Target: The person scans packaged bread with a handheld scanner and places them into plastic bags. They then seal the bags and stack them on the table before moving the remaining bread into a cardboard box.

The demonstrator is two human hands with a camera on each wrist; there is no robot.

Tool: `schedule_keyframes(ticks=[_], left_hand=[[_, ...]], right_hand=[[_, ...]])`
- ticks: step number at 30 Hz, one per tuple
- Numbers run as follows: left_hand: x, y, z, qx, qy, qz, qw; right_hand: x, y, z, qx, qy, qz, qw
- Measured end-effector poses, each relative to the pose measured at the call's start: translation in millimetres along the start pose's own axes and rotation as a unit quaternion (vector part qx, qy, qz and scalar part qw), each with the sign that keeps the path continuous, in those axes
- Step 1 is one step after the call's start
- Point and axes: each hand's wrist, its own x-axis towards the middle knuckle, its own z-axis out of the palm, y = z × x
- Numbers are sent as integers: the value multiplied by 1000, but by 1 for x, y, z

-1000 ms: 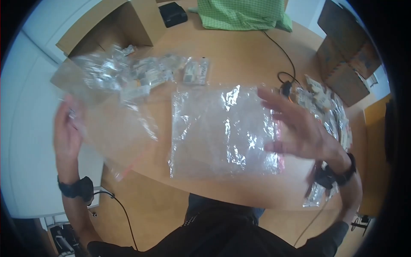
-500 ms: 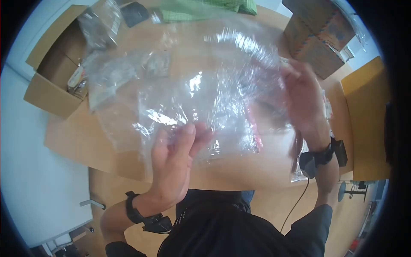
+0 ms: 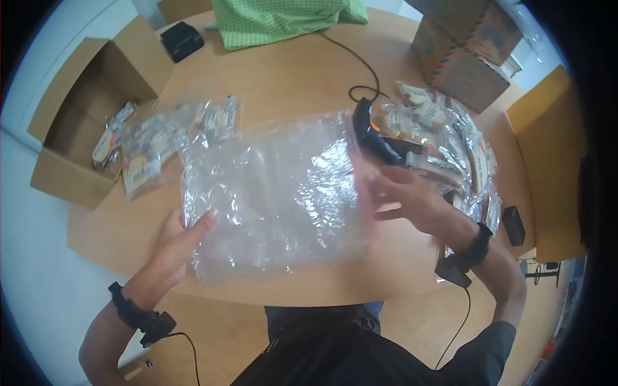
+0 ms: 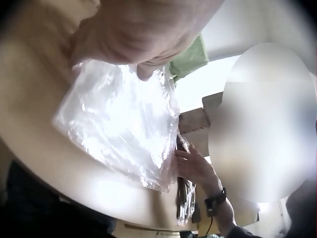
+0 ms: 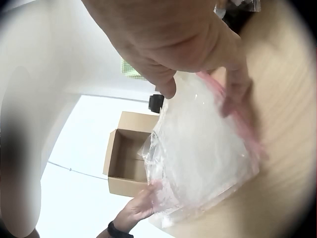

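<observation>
Clear plastic bags (image 3: 270, 193) with a pink strip (image 3: 362, 186) along the right side are held flat and close over the table, one on another. At their left edge my left hand (image 3: 177, 248) grips them, thumb on top and fingers underneath. My right hand (image 3: 418, 199) is at the pink-strip side, thumb and fingers spread apart. In the right wrist view its fingers (image 5: 237, 91) lie along the pink strip. The left wrist view shows the bags (image 4: 119, 119) below the left thumb.
An open cardboard box (image 3: 96, 122) with small packets stands at the left, more packets (image 3: 161, 138) beside it. Many filled packets (image 3: 450, 141) lie at the right by a black handheld device (image 3: 373, 135) on a cable. Further back are a green checked cloth (image 3: 283, 22) and stacked cartons (image 3: 460, 58).
My left hand brought a separate clear bag from the left over onto the other one, then took the left edge. My right hand came down to the pink-strip side.
</observation>
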Motion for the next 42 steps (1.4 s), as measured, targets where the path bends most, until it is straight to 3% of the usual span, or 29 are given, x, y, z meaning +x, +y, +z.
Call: schedule_keyframes(ticks=[2,4,6,8,9,11,12,13,14,15,18,20,21,22,23,24,25,26,27,28,29,30,31,33,35,36,38,40,42], left_hand=[[7,0,5,21,-6,-11,1000],[7,5,3,4,-95,-21,995],[9,20,-3,7,-88,3,996],[14,68,-13,166,-49,225,959],[27,100,-9,117,-35,330,936],[69,184,-8,91,-78,339,933],[102,224,-9,174,-26,328,928],[141,247,-1,112,-42,395,911],[197,270,-9,163,-44,419,892],[247,283,-10,158,-27,422,892],[306,269,13,179,54,396,899],[344,252,-5,393,149,274,865],[331,240,-20,399,156,260,866],[300,226,-38,482,114,280,823],[269,212,-57,558,73,300,770],[245,196,-74,630,143,260,718],[221,179,-92,691,211,217,656],[204,158,-116,702,220,173,655],[192,141,-135,710,231,131,652],[180,136,-143,674,194,29,713],[167,130,-153,627,150,-75,761],[169,103,-173,624,158,-77,761],[188,61,-200,586,200,26,784],[191,29,-226,545,233,141,793],[189,18,-224,317,214,100,919],[188,17,-219,318,191,107,922],[177,8,-220,80,181,3,980],[182,-40,-248,15,103,143,984],[134,-20,-182,-17,130,159,978]], right_hand=[[5,1,11,-54,-2,17,998],[10,3,17,-169,-20,64,983],[2,-4,16,-216,-22,-2,976],[-1,-37,10,-229,-11,-126,965],[5,-68,3,-191,4,-184,964],[27,-140,-8,-162,118,-213,956],[55,-161,-20,-99,87,-295,946],[97,-186,-58,-140,40,-299,943],[139,-198,-70,-66,50,-327,941],[184,-208,-86,-64,58,-326,941],[278,-199,-106,-139,167,-213,953],[325,-178,-137,-222,159,-194,942],[327,-170,-139,-244,148,-193,939],[328,-163,-140,-266,136,-193,934],[319,-163,-137,-388,224,-232,863],[309,-162,-131,-499,309,-264,765],[304,-164,-125,-500,305,-270,764],[296,-168,-118,-543,331,-444,631],[288,-176,-110,-557,343,-597,464],[278,-193,-72,-473,194,-363,779],[259,-188,-13,-301,115,-226,919],[256,-183,39,-238,34,-102,965],[235,-161,80,-217,-47,-144,964],[202,-152,149,-234,-121,-113,958],[254,-119,199,-188,-144,-117,965],[259,-114,216,-202,-133,-100,965],[273,-87,239,-135,-60,-162,976],[214,-93,234,-205,-34,-208,956],[154,-75,201,-163,-37,-265,950]])
